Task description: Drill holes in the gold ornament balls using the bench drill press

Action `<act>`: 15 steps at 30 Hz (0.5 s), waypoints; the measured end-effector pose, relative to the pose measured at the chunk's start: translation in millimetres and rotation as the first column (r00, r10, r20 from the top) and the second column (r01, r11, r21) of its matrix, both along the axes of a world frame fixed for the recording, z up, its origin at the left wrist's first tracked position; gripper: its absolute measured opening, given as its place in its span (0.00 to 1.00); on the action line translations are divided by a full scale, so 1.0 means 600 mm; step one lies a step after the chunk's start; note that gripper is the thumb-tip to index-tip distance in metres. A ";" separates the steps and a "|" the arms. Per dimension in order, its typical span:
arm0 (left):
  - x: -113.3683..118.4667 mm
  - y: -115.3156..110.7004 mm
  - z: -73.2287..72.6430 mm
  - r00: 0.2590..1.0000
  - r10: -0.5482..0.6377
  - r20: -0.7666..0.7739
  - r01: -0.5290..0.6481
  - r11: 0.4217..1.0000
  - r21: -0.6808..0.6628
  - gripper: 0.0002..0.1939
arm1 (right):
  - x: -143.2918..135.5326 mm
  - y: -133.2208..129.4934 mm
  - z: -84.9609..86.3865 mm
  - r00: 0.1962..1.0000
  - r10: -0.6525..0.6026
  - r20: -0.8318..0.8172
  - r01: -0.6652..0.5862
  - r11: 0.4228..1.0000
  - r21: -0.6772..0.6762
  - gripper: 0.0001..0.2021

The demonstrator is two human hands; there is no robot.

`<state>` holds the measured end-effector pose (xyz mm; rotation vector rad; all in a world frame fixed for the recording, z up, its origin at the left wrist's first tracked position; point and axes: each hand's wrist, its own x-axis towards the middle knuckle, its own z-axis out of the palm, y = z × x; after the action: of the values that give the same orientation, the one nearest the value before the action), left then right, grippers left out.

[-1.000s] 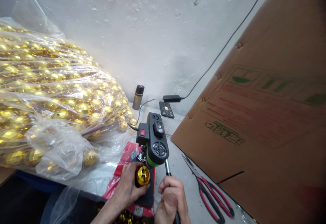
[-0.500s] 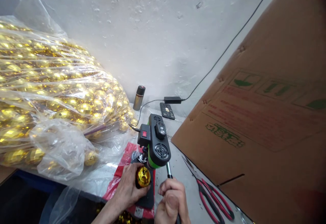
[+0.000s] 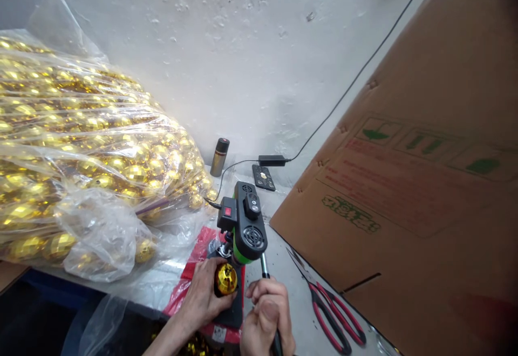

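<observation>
A small black and green drill press point(image 3: 251, 226) with a red switch stands on a black base point(image 3: 231, 315) over red plastic. My left hand point(image 3: 204, 291) is wrapped round a shiny gold faceted ball point(image 3: 225, 279), holding it on the base just below the machine's head. The fingers of my right hand point(image 3: 269, 313) are closed round the lever point(image 3: 264, 265), whose metal rod comes out at the machine's right side. The machine's head hides the tool tip.
A big clear bag of gold balls point(image 3: 93, 124) fills the left. Red-handled scissors point(image 3: 334, 313) lie at right beside a large cardboard box point(image 3: 404, 210). Behind the machine are a spray can point(image 3: 219, 157), a black adapter point(image 3: 272, 160) and a phone point(image 3: 263, 177).
The view has shifted slightly. Both hands keep their grips on the ball and the lever, with little visible movement relative to the machine.
</observation>
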<state>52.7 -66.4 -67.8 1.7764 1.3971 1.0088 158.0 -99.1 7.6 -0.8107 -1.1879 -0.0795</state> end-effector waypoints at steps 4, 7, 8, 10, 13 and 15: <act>-0.002 0.001 0.004 1.000 0.000 -0.011 0.000 1.000 -0.010 0.29 | -0.008 -0.005 -0.018 0.999 -0.048 0.008 0.048 0.999 -0.020 0.20; -0.003 0.001 0.002 1.000 -0.006 -0.015 0.006 1.000 -0.005 0.29 | -0.011 -0.004 -0.034 0.999 -0.049 -0.007 0.049 0.998 -0.026 0.20; -0.003 0.001 0.001 1.000 -0.004 -0.016 0.004 1.000 -0.001 0.28 | -0.011 -0.004 -0.035 0.999 -0.053 -0.012 0.053 0.998 -0.016 0.20; -0.002 0.001 0.001 1.000 0.006 -0.014 -0.006 1.000 0.005 0.28 | -0.010 -0.005 -0.028 0.997 -0.081 -0.007 0.081 0.997 0.010 0.21; 0.001 0.001 -0.005 1.000 0.016 -0.003 -0.015 1.000 0.022 0.29 | -0.006 -0.013 0.015 0.995 -0.104 -0.004 0.104 0.992 -0.075 0.21; -0.001 -0.002 -0.023 1.000 0.013 0.009 -0.014 0.999 0.050 0.31 | -0.005 -0.023 0.059 0.993 -0.100 -0.063 0.079 0.958 -0.277 0.21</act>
<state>51.9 -67.6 -81.7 1.7987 1.3914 1.0665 155.1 -112.7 43.3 -1.1027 -1.1029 0.0432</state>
